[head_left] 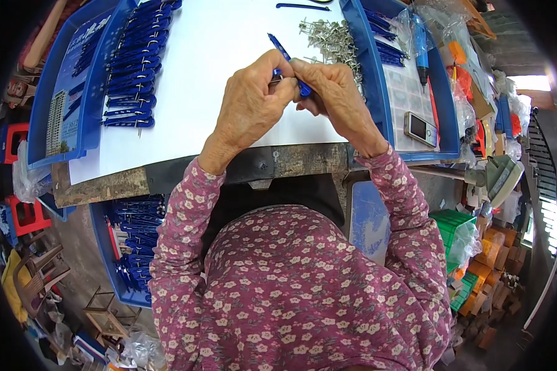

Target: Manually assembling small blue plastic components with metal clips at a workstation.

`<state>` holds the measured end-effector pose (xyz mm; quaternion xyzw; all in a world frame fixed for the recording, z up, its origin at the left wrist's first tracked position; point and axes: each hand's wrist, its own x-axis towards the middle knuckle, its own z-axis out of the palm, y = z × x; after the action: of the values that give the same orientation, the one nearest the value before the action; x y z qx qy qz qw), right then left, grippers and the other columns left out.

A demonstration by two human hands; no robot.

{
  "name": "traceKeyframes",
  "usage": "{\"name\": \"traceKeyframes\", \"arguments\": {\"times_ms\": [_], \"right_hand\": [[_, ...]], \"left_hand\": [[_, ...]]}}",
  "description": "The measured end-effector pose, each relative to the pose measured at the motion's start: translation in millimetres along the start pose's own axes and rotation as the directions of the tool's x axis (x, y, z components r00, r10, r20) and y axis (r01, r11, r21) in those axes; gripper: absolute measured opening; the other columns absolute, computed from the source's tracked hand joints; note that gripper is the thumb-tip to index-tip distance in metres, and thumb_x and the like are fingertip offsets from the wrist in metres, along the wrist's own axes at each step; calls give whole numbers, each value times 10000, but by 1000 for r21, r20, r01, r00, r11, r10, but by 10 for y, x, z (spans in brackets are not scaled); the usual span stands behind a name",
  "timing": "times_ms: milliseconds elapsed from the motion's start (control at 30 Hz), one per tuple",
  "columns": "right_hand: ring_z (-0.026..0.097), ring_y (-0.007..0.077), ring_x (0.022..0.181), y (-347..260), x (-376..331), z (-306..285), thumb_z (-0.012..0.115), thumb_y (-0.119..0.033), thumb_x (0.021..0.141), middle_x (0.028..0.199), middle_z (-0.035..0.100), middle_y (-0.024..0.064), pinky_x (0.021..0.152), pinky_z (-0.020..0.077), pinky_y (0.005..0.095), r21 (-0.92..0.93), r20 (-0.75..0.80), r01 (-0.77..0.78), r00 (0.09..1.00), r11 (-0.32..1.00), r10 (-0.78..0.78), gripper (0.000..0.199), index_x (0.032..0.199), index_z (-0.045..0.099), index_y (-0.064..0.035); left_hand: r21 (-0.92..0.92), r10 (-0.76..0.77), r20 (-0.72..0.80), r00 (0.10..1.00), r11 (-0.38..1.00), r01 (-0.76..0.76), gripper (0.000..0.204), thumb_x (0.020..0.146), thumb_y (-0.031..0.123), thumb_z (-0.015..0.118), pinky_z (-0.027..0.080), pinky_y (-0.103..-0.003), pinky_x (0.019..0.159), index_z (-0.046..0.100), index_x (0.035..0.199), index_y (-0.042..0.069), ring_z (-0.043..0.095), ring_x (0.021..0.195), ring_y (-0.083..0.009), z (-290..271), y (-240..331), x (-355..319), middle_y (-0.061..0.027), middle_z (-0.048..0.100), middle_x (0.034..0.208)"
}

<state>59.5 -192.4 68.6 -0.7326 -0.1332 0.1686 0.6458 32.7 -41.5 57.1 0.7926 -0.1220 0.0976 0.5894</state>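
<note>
Here we are, mid-piece, blue piece (279, 46) up over the white sheet (207, 80)!
My left hand (254, 93) and right hand (335, 89) meet above the sheet, fingertips pinched on the piece; how finished this one is, I can't tell. Down the sheet's left side, a long row of blue pieces (133, 77) shows metal bits, so those look done; at its right, a heap of small metal parts (335, 42) suggests plenty left!
</note>
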Motion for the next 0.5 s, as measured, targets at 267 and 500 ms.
{"name": "traceKeyframes", "arguments": {"times_ms": [267, 500], "right_hand": [[471, 64, 511, -126, 173, 102, 484, -304, 889, 567, 488, 10, 411, 346, 204, -371, 2, 360, 922, 856, -387, 328, 765, 558, -9], [385, 46, 404, -274, 182, 280, 388, -438, 905, 479, 441, -5, 382, 285, 179, -151, 98, 139, 987, 979, -125, 521, 746, 599, 11]], "left_hand": [[-76, -15, -28, 1000, 997, 13, 72, 786, 84, 541, 283, -197, 411, 510, 754, 27, 356, 465, -22, -177, 44, -31, 42, 430, 529], [-78, 1, -80, 997, 997, -7, 67, 788, 86, 543, 285, -197, 424, 524, 767, 26, 344, 484, -23, -322, 29, -67, 37, 432, 564]]}}
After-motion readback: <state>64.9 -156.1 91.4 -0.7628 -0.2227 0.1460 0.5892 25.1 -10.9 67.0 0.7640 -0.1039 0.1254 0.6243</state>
